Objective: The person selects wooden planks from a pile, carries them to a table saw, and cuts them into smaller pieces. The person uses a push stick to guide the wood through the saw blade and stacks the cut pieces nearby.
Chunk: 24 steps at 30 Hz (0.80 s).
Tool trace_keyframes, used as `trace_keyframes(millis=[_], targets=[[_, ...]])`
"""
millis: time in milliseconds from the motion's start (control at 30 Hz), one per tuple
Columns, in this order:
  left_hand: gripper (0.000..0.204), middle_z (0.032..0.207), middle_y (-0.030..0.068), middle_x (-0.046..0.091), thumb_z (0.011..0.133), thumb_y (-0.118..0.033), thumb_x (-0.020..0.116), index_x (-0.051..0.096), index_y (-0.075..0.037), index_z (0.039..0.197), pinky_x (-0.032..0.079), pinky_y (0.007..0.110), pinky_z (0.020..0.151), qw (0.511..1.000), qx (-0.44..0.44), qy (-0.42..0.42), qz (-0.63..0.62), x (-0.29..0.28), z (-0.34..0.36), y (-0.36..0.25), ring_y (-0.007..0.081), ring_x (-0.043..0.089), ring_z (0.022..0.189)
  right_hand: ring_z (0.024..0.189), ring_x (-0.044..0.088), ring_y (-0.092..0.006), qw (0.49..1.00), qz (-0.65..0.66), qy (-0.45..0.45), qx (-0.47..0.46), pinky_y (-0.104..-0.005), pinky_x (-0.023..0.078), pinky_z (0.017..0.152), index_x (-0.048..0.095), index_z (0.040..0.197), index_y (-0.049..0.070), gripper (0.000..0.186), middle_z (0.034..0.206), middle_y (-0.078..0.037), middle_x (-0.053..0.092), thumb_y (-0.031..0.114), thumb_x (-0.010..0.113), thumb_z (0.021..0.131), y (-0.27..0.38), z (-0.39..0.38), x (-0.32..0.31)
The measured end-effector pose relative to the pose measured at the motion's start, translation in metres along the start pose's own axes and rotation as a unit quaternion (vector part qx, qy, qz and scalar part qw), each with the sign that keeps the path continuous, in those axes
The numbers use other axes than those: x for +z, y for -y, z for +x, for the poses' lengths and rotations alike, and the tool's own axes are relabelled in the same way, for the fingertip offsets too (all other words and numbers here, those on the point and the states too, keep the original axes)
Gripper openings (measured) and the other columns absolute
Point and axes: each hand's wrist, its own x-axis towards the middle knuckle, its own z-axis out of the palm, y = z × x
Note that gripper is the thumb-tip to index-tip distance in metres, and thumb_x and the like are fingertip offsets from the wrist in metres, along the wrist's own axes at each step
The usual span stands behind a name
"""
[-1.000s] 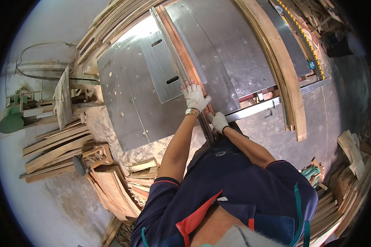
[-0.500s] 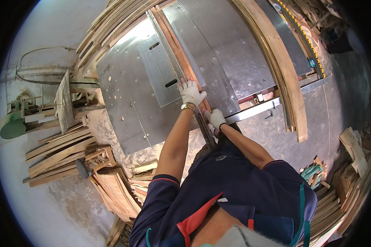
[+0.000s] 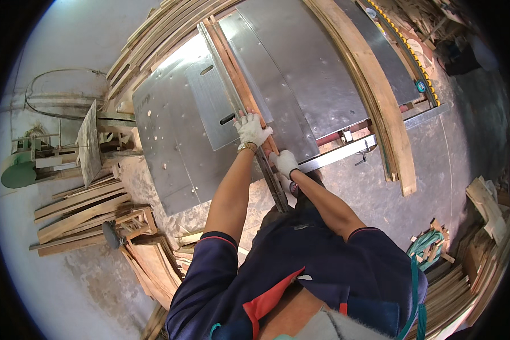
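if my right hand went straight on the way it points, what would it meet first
Your right hand would likely meet the reddish wooden strip first, just by its fingertips, though depth there is unclear.

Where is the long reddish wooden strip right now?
In the head view, the strip lies at upper centre on the grey steel table, right of the long grey metal bar, running under the white-gloved left hand.

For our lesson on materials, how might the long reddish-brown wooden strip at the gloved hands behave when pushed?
The wooden strip is probably fairly stiff, as it looks nearly straight along its visible length. It may slide readily, since the metal tabletop looks smooth and shiny. Being long and narrow, it could swing sideways if pushed off-line.
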Motion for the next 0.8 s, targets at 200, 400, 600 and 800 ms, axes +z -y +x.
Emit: trace_keyframes(millis=[200,400,600,800], targets=[[0.085,0.162,0.0191,0.035,0.082,-0.057,0.066,0.047,-0.005,0.147,0.009,0.067,0.120,1.000,-0.003,-0.019,0.013,0.011,0.008,0.011,0.0436,0.017,0.154,0.085,0.072,-0.0451,0.999,0.015,-0.021,-0.028,-0.0489,0.053,0.072,0.073,0.088,-0.009,0.071,0.078,-0.030,0.069,0.062,0.065,0.087,-0.008,0.012,0.015],[0.090,0.163,0.0224,0.030,0.081,-0.056,0.066,0.041,-0.001,0.148,0.016,0.065,0.119,0.997,-0.025,-0.043,-0.067,0.014,-0.009,0.014,0.0430,0.018,0.154,0.085,0.072,-0.0437,0.997,0.017,0.052,-0.053,-0.0491,0.054,0.074,0.072,0.087,-0.008,0.070,0.077,-0.030,0.068,0.060,0.061,0.089,0.019,-0.019,-0.005],[0.066,0.150,0.0291,0.046,0.093,-0.024,0.065,0.038,0.011,0.142,0.051,0.042,0.102,0.744,-0.074,-0.073,-0.660,-0.029,-0.072,-0.021,0.0378,0.059,0.126,0.073,0.069,-0.0433,0.994,0.062,0.075,-0.038,-0.0518,0.051,0.071,0.070,0.077,-0.009,0.073,0.067,-0.027,0.065,0.061,0.056,0.092,0.045,-0.091,-0.031],[0.026,0.106,0.0125,0.061,0.096,-0.009,0.055,0.047,-0.005,0.121,0.061,0.037,0.078,0.591,-0.036,-0.009,-0.806,-0.018,-0.126,-0.069,0.0245,0.068,0.092,0.072,0.070,-0.0397,0.982,0.123,0.135,0.053,-0.0487,0.054,0.069,0.069,0.088,-0.004,0.062,0.066,-0.018,0.066,0.057,0.063,0.090,0.008,-0.158,-0.075]])
